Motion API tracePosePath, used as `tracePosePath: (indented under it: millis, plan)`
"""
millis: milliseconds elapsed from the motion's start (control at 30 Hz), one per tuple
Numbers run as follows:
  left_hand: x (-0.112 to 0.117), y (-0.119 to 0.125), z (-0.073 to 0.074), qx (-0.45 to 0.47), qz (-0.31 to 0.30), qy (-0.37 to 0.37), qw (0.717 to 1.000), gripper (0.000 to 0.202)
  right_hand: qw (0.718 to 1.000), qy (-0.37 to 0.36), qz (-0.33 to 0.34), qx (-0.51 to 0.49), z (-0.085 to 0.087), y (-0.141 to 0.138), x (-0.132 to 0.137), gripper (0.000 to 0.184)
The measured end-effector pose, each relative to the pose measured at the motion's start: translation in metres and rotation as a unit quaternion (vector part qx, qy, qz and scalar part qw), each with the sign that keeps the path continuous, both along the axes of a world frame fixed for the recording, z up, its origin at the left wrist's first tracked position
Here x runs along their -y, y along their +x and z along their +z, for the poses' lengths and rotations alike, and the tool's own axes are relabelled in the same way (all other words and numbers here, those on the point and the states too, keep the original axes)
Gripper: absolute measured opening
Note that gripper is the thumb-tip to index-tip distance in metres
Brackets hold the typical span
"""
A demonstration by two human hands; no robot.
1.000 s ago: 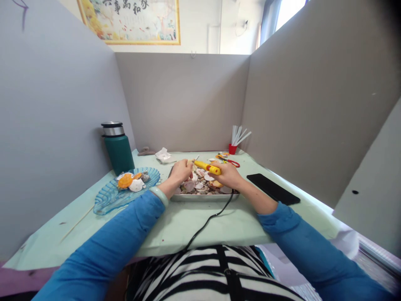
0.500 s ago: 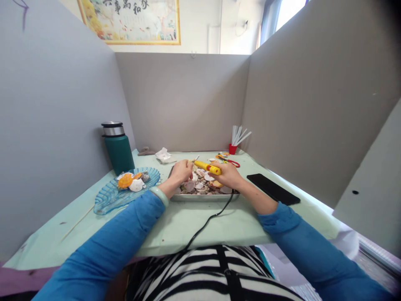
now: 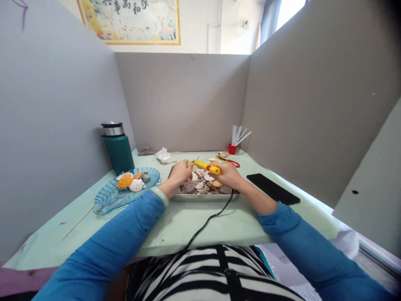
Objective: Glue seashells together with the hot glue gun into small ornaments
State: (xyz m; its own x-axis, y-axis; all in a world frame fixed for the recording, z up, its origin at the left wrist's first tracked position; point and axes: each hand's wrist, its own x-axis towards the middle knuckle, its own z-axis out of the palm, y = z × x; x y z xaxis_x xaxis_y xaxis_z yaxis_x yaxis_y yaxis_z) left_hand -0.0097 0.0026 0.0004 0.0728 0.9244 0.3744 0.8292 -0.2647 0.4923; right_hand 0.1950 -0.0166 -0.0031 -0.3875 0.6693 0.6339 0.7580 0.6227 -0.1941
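My right hand (image 3: pixel 228 173) is wrapped round a yellow hot glue gun (image 3: pixel 206 167), its nozzle end pointing left toward my other hand. A black cord (image 3: pixel 206 222) runs from it down over the table's front edge. My left hand (image 3: pixel 182 171) is closed, fingertips pinched together close to the nozzle; whatever they hold is hidden. Both hands are above a metal tray (image 3: pixel 200 198) filled with seashells (image 3: pixel 200 184). A white stick end shows just behind the glue gun.
Left stands a blue shell-shaped plate (image 3: pixel 108 200) with orange and white shells, beside a green bottle (image 3: pixel 118 152). A phone-like black slab (image 3: pixel 272 189) lies right. Behind are red-handled scissors (image 3: pixel 233 163), a red cup (image 3: pixel 232 149) of white sticks and crumpled white paper (image 3: pixel 163 155). Grey partitions surround the table.
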Motion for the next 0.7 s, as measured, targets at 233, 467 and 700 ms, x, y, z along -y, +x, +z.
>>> tracePosePath:
  millis: [233,467,700]
  plan:
    - [0.0006,0.0002,0.0006,-0.009,0.006,-0.010,1.000,0.024,1.000,0.004,0.006,-0.005,-0.0001,0.0004,0.0001,0.018]
    - [0.0008,0.0012,0.0017,-0.007,0.006,-0.009,1.000,0.024,1.000,0.005,0.005,-0.008,0.0002,0.0001,-0.0001,0.018]
    - [0.0009,0.0012,0.0024,0.013,0.006,-0.009,1.000,0.023,1.000,0.002,-0.001,-0.010,0.0002,0.0005,0.0000,0.017]
